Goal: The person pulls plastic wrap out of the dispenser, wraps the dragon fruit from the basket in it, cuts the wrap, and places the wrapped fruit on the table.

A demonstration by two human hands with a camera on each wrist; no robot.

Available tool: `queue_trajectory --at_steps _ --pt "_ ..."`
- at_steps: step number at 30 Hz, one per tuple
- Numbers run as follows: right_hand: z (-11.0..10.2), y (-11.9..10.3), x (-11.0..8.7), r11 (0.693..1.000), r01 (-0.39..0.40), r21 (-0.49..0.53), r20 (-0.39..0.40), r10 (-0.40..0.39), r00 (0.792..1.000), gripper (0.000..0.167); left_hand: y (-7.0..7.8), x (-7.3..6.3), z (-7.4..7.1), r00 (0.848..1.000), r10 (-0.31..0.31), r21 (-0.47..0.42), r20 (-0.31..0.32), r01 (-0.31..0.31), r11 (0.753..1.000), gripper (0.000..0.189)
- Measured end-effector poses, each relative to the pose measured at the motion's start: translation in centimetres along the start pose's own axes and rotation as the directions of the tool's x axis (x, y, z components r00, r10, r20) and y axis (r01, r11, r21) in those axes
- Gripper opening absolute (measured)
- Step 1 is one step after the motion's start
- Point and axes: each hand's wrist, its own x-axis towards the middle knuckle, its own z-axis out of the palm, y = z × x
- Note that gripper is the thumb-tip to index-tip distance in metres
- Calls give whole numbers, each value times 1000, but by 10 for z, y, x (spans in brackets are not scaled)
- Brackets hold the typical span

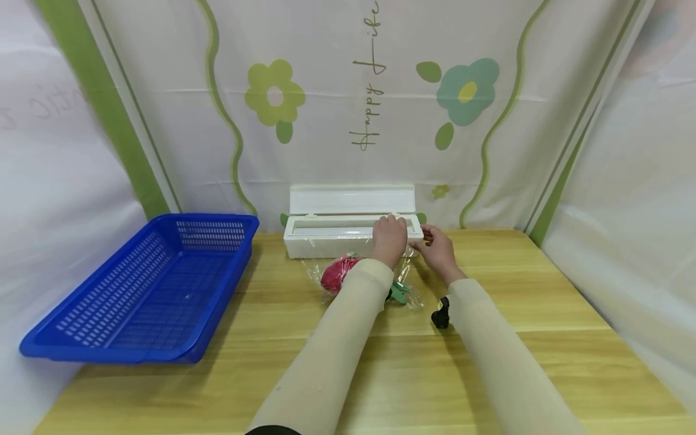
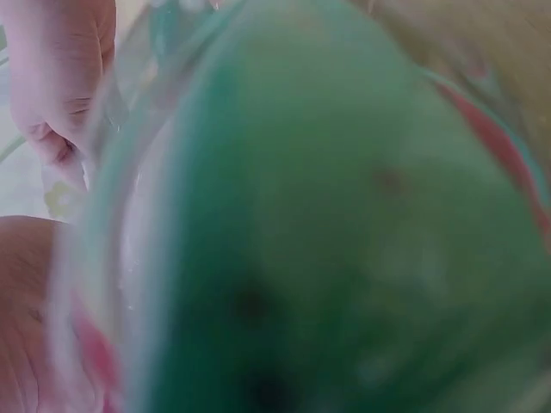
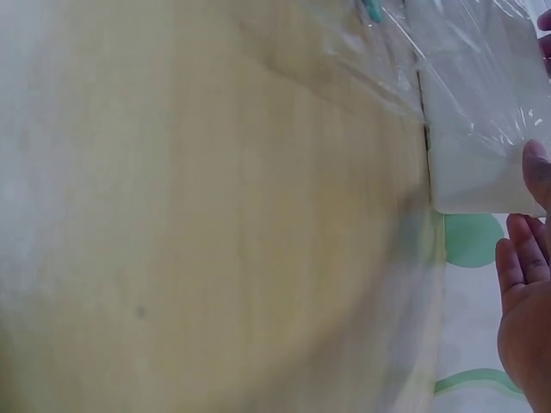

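Observation:
A long white cling film dispenser (image 1: 310, 248) stands at the back of the table, its lid (image 1: 350, 199) raised. My left hand (image 1: 389, 238) curls its fingers over the front rim near the right end; its fingertips are hidden. Thumb in front and fingers behind, my right hand (image 1: 437, 249) grips the dispenser's right end. Clear film (image 3: 482, 95) stretches across the front face towards my right thumb. Under my left forearm lies a red flower (image 1: 337, 273) with green leaves (image 1: 399, 292), covered in clear film. In the left wrist view, a blurred green leaf (image 2: 362, 189) fills most of the picture.
A blue plastic basket (image 1: 217, 305) with perforated sides stands at the left of the wooden table (image 1: 380, 386). Right behind the dispenser hangs a flower-printed white cloth (image 1: 326, 151), with more cloth at both sides. A small black device (image 1: 441, 313) sits by my right wrist.

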Motion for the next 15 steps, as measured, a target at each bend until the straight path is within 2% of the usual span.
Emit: queue_trajectory --at_steps 15 --pt "1 -4 -4 1000 -10 8 -2 10 1000 52 -2 -2 0 999 -45 -2 27 45 999 34"
